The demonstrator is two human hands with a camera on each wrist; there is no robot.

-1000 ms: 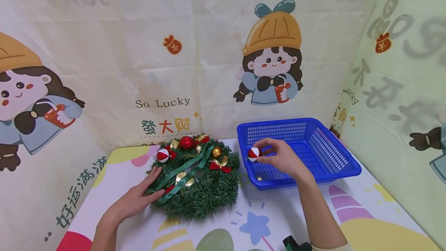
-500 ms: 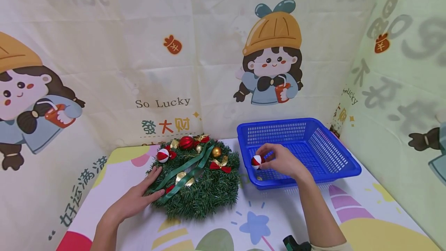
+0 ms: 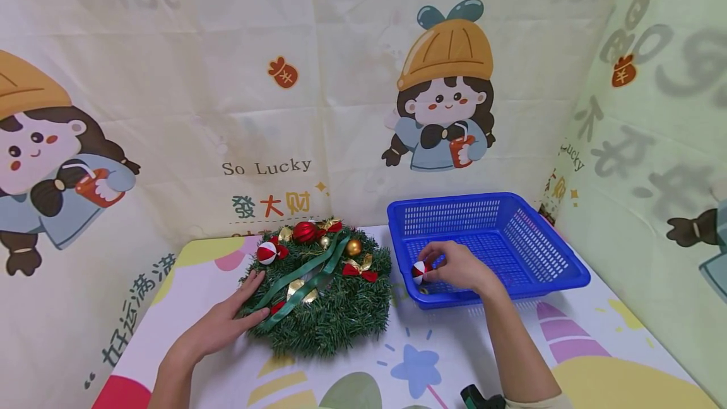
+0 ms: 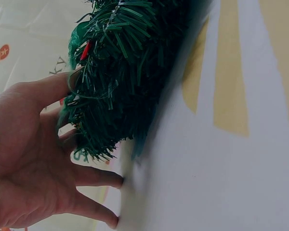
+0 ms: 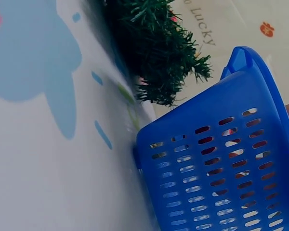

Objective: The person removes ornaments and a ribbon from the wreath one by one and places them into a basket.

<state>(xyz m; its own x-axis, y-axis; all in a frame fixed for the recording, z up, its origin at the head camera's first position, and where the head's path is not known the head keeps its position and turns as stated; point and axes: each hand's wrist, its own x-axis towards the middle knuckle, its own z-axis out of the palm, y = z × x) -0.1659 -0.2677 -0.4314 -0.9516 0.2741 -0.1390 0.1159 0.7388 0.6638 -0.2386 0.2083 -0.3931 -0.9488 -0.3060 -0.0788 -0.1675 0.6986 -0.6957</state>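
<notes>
In the head view a green Christmas wreath point(image 3: 346, 324) lies on the table, decorated with a green ribbon point(image 3: 301, 270), bows and baubles. My left hand point(image 3: 218, 327) rests at its left edge with fingers spread; in the left wrist view the thumb point(image 4: 58, 88) touches the needles. Inside the left end of the blue basket point(image 3: 545, 284), my right hand point(image 3: 459, 268) pinches a red and white bauble point(image 3: 419, 273), low over the basket floor. The right wrist view shows mostly the basket's slotted wall point(image 5: 207, 159), which hides nearly all of that hand.
A small gold bauble point(image 3: 423, 291) lies in the basket's near left corner. On the table's front edge, beside the right forearm, is a black object point(image 3: 481, 398). Printed cloth walls point(image 3: 352, 144) stand behind and at both sides.
My right hand has moved down and slightly right, lowering the red and white bauble into the basket. The left hand and the wreath stay where they were.
</notes>
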